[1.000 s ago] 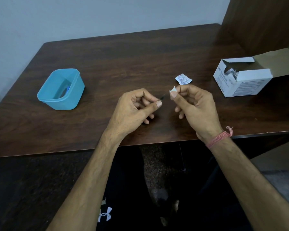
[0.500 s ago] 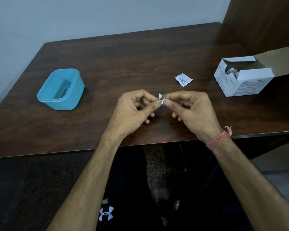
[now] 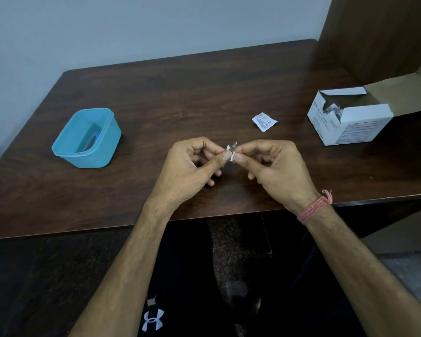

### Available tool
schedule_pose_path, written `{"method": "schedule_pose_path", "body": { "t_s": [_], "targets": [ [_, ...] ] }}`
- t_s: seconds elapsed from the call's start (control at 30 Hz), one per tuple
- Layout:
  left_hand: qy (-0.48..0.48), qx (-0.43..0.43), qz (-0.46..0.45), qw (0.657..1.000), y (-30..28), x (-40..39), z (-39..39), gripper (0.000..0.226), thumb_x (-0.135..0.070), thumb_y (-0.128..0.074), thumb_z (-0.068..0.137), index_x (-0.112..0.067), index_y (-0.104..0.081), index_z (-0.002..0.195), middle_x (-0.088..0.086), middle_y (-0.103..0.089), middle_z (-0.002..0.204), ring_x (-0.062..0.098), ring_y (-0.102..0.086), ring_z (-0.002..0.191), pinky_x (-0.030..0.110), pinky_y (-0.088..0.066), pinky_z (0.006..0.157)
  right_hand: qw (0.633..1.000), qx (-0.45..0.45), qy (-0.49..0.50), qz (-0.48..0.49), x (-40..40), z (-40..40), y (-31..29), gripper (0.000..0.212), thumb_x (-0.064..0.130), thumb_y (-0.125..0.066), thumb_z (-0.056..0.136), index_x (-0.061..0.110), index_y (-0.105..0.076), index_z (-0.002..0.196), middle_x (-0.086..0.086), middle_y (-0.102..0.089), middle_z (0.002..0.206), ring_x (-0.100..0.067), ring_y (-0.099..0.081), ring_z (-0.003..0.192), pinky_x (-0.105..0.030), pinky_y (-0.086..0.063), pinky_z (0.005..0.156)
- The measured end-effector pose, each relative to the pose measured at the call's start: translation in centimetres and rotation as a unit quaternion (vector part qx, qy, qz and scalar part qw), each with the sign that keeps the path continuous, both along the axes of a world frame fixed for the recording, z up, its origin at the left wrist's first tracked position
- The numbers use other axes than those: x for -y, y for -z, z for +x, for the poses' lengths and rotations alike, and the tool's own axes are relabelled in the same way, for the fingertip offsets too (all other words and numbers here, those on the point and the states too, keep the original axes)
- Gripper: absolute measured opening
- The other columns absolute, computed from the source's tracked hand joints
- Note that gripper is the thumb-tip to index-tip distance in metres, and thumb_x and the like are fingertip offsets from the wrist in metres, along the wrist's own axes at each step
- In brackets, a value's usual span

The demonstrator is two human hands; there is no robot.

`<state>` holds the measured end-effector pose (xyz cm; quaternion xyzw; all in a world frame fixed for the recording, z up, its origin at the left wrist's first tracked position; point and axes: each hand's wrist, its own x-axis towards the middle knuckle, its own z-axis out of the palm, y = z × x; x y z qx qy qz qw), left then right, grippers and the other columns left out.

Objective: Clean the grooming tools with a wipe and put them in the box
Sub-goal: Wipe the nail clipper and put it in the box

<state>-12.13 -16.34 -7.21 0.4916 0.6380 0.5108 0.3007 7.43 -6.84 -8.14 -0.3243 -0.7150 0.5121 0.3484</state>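
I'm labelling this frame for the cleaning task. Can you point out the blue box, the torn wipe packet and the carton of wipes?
blue box (image 3: 107, 148): head view, on its right outer wall.
torn wipe packet (image 3: 264, 121): head view, middle of its printed face.
carton of wipes (image 3: 350, 131): head view, on its printed front side.

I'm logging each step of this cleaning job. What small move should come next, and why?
Probably draw the wipe along the small metal tool toward its tip. Both hands, left and right, pinch them together above the table, and the blue box sits off to the left.
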Motion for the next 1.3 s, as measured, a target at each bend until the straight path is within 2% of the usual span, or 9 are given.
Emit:
{"method": "schedule_pose_path", "body": {
  "t_s": [0.17, 0.33, 0.43, 0.63, 0.73, 0.83, 1.0, 1.17, 1.3],
  "targets": [
    [0.000, 0.003, -0.006, 1.000, -0.1, 0.0, 0.1, 0.011, -0.026, -0.086, 0.098, -0.016, -0.083, 0.095, 0.007, -0.079, 0.087, 0.015, -0.075, 0.073, 0.027, -0.058, 0.054, 0.997, -0.067, 0.006, -0.026, -0.1, 0.3, 0.0, 0.006, 0.019, -0.084, 0.098, 0.020, -0.087, 0.104, 0.009, -0.080, 0.081, -0.010, -0.057, 0.059, -0.016, -0.047, 0.058],
    [-0.002, 0.004, 0.000, 1.000, -0.2, 0.1, 0.0, 0.011, -0.023, -0.086, 0.099, -0.013, -0.082, 0.096, 0.012, -0.078, 0.087, 0.017, -0.074, 0.073, 0.026, -0.058, 0.054, 0.999, -0.031, -0.014, -0.005, -0.2, 0.0, 0.3, 0.005, 0.020, -0.085, 0.098, 0.021, -0.087, 0.103, 0.009, -0.082, 0.084, -0.008, -0.058, 0.060, -0.023, -0.051, 0.061],
    [0.003, -0.011, -0.009, 1.000, -0.3, 0.1, 0.1, 0.010, -0.024, -0.087, 0.099, -0.016, -0.082, 0.094, 0.010, -0.078, 0.086, 0.018, -0.076, 0.074, 0.028, -0.059, 0.055, 0.993, -0.110, 0.002, -0.034, -0.3, 0.3, 0.2, 0.009, 0.015, -0.083, 0.097, 0.020, -0.085, 0.105, 0.009, -0.082, 0.086, -0.005, -0.053, 0.058, -0.015, -0.045, 0.055],
    [-0.006, -0.011, -0.010, 1.000, -0.1, -0.1, 0.1, 0.012, -0.025, -0.087, 0.098, -0.022, -0.081, 0.088, 0.008, -0.078, 0.085, 0.017, -0.076, 0.074, 0.028, -0.058, 0.054, 0.960, -0.250, 0.011, -0.121, -0.7, 0.9, 0.4, 0.010, 0.021, -0.080, 0.093, 0.023, -0.086, 0.100, -0.005, -0.082, 0.094, -0.008, -0.045, 0.056, -0.021, -0.038, 0.054],
    [-0.003, -0.006, -0.007, 1.000, -0.1, 0.0, 0.1, 0.012, -0.026, -0.087, 0.098, -0.021, -0.081, 0.090, 0.007, -0.078, 0.084, 0.016, -0.075, 0.074, 0.028, -0.058, 0.055, 0.979, -0.186, 0.041, -0.076, -0.6, 0.5, 0.6, 0.010, 0.011, -0.080, 0.099, 0.019, -0.085, 0.104, -0.003, -0.084, 0.094, -0.005, -0.050, 0.059, -0.019, -0.041, 0.054],
    [-0.003, -0.010, -0.005, 1.000, -0.2, 0.0, 0.1, 0.012, -0.026, -0.087, 0.098, -0.019, -0.080, 0.091, 0.007, -0.077, 0.084, 0.017, -0.076, 0.074, 0.028, -0.059, 0.055, 0.991, -0.123, 0.041, -0.024, -0.2, 0.1, 0.7, 0.008, 0.015, -0.083, 0.099, 0.019, -0.086, 0.105, 0.001, -0.085, 0.097, -0.005, -0.053, 0.063, -0.022, -0.045, 0.060],
    [-0.004, -0.026, -0.007, 1.000, 0.0, 0.0, 0.2, 0.007, -0.021, -0.085, 0.099, -0.019, -0.081, 0.094, 0.005, -0.076, 0.082, 0.018, -0.077, 0.073, 0.029, -0.060, 0.055, 0.995, -0.085, 0.042, -0.014, 0.1, 0.1, 0.6, 0.005, 0.022, -0.090, 0.094, 0.022, -0.088, 0.099, 0.005, -0.082, 0.082, -0.018, -0.052, 0.062, -0.037, -0.045, 0.061],
    [0.018, -0.045, -0.003, 0.999, 0.0, 0.1, 0.1, 0.005, -0.024, -0.085, 0.100, -0.020, -0.084, 0.104, 0.009, -0.075, 0.084, 0.015, -0.076, 0.073, 0.030, -0.061, 0.056, 0.997, -0.037, 0.073, 0.014, 0.5, -0.4, 0.3, 0.006, 0.028, -0.092, 0.091, 0.026, -0.087, 0.091, 0.008, -0.082, 0.080, -0.046, -0.061, 0.060, -0.051, -0.056, 0.055],
    [0.044, -0.045, -0.005, 0.998, 0.0, 0.1, 0.1, 0.009, -0.023, -0.081, 0.103, -0.025, -0.084, 0.111, 0.002, -0.076, 0.087, 0.019, -0.075, 0.079, 0.030, -0.060, 0.058, 0.994, -0.035, 0.098, 0.027, 0.4, -0.3, 0.5, 0.007, 0.026, -0.092, 0.090, 0.027, -0.085, 0.091, 0.007, -0.082, 0.083, -0.047, -0.064, 0.065, -0.052, -0.057, 0.058]
  ]
}}
